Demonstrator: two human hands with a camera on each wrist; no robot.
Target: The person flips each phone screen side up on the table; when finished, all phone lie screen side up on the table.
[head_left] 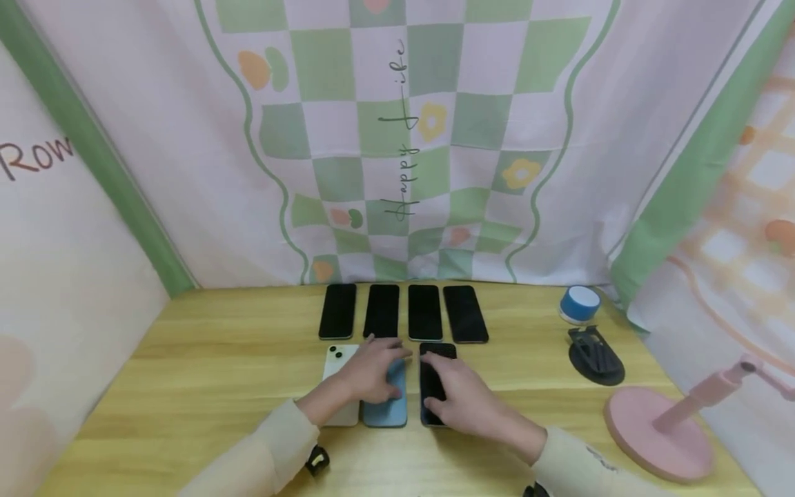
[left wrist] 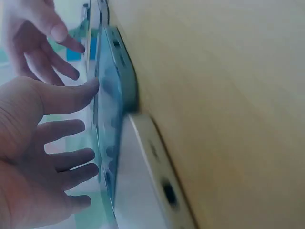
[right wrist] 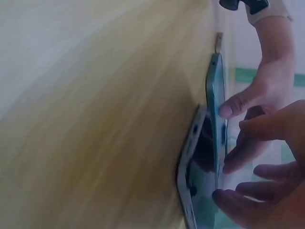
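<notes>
A light blue phone (head_left: 385,414) lies back up, with my left hand (head_left: 370,373) over it, thumb and fingers spread. In the left wrist view, the left thumb (left wrist: 78,97) reaches the face of the blue phone. Left of it is a cream phone (head_left: 344,414) with two camera lenses, partly covered by the left wrist. My right hand (head_left: 466,393) hovers over a black-faced phone (head_left: 430,379), index finger and thumb apart along its left side. Loosely bent fingers (right wrist: 267,191) of the right hand hang beside the phones in the right wrist view.
Several dark-screened phones (head_left: 425,310) stand in a row behind, flat on the wooden table (head_left: 236,359). To the right are a blue and white round object (head_left: 580,304), a black folding stand (head_left: 596,355) and a pink round-based stand (head_left: 658,435). A checked curtain (head_left: 428,172) borders the back.
</notes>
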